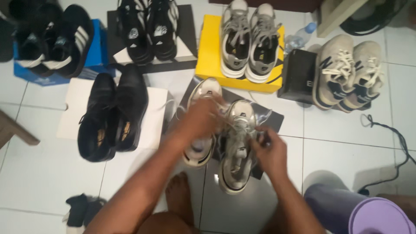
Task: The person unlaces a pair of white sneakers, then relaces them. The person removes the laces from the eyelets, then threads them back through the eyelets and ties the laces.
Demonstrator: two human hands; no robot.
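A pair of light grey sneakers lies on a dark box lid [268,117] on the tiled floor in the middle. My left hand [200,118] rests over the left sneaker [200,149], fingers toward the laces of the right sneaker [237,151]. My right hand [271,149] pinches a lace at the right sneaker's side. My bare foot [178,193] sits just below the shoes.
Black leather shoes [110,112] sit on a white lid at left. Behind are black striped sneakers on a blue box [93,52], black sneakers [147,28], grey sneakers on a yellow box [208,56], beige sneakers [349,71] on a black box, a water bottle [299,39]. A cable [396,143] runs at right.
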